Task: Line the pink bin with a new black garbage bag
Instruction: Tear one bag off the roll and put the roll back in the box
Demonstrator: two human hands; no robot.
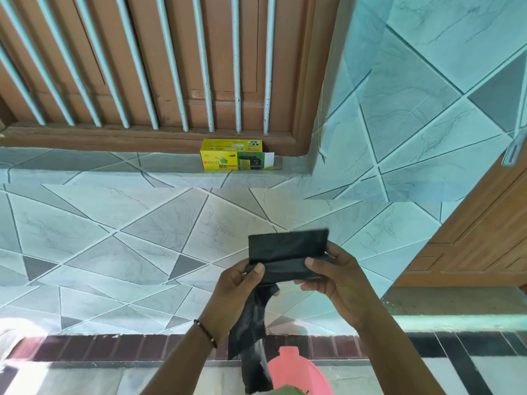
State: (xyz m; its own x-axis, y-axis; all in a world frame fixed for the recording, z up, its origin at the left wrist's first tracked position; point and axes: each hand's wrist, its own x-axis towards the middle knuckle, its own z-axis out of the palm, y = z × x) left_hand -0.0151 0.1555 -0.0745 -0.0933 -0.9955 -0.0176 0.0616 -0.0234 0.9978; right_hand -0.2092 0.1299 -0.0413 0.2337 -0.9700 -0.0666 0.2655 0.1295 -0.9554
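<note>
Black garbage bag (286, 253) folded flat, tail dangling.

Box (236, 157) on the ledge (114, 169) above; bin (299, 374) below the held bag (285, 249).

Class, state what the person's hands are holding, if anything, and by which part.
Both hands, left hand and right hand, grip the folded black garbage bag at its two ends; a loose length hangs below.
</note>
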